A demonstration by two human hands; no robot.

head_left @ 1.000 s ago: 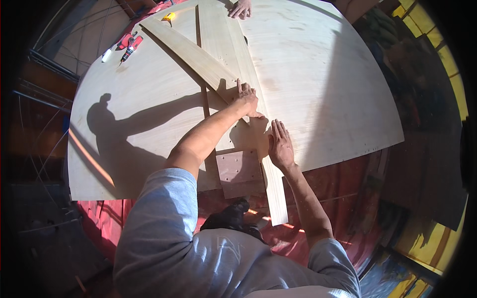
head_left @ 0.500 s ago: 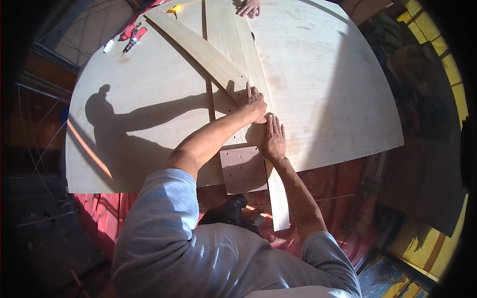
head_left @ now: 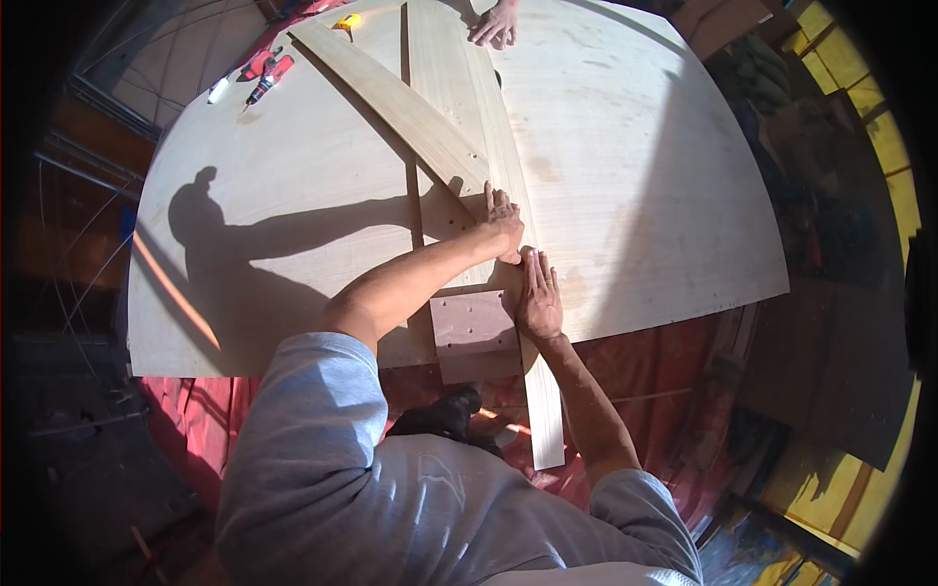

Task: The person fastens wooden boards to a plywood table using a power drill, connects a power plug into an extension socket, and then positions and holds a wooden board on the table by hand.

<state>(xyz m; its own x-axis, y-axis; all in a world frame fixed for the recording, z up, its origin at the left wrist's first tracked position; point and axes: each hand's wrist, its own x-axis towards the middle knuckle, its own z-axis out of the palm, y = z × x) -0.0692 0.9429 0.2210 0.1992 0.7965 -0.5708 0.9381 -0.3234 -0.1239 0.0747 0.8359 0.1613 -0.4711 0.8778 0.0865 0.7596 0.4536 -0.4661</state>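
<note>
A long narrow pale wooden strip (head_left: 546, 420) runs lengthwise over the big curved plywood sheet (head_left: 645, 176), its near end jutting past the sheet's edge. My left hand (head_left: 502, 229) rests on the strip near a slanted board's lower end, one finger stretched forward and the others partly bent. Just nearer to me, my right hand (head_left: 539, 301) lies on the strip with fingers straight and flat. The slanted board (head_left: 381, 96) meets a wider straight board (head_left: 445, 73) beside the strip. A brownish square plate (head_left: 473, 330) with several holes sits left of my right hand.
A co-worker's hand (head_left: 496, 24) rests at the far end of the strip. A red and black drill (head_left: 269, 80), a white object (head_left: 218, 90) and a yellow tool (head_left: 348, 22) lie at the far left. Red sheeting (head_left: 635, 376) shows below the near edge.
The strip has slid toward me, its near end reaching further out. Both my hands have come nearer with it, and the co-worker's hand has shifted slightly nearer.
</note>
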